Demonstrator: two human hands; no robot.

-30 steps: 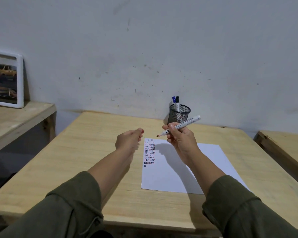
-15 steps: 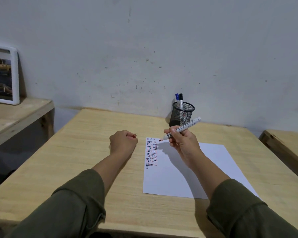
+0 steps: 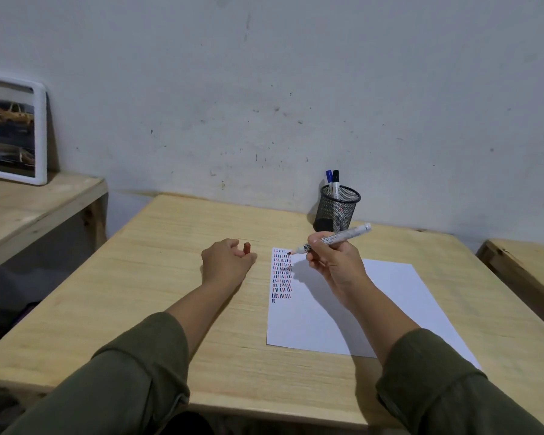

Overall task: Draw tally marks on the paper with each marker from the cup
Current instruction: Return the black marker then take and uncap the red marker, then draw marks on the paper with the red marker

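Observation:
A white sheet of paper [image 3: 358,309] lies on the wooden table [image 3: 157,277], with rows of red, blue and black tally marks [image 3: 281,274] down its left edge. My right hand [image 3: 333,262] holds an uncapped red marker [image 3: 336,239], its tip hovering just above the top rows of marks. My left hand [image 3: 225,262] rests on the table left of the paper, fingers closed around the red cap [image 3: 247,248]. A black mesh cup [image 3: 338,213] stands at the back by the wall, holding a blue marker [image 3: 329,177] and a black marker [image 3: 336,183].
A lower wooden shelf [image 3: 29,208] at the left carries a white-framed picture [image 3: 11,130] leaning on the wall. Another wooden surface [image 3: 528,265] sits at the right, across a gap. The wall runs directly behind the table.
My left hand came down from mid-air and now rests on the table with the cap. My right hand lowered the marker tip toward the tally marks.

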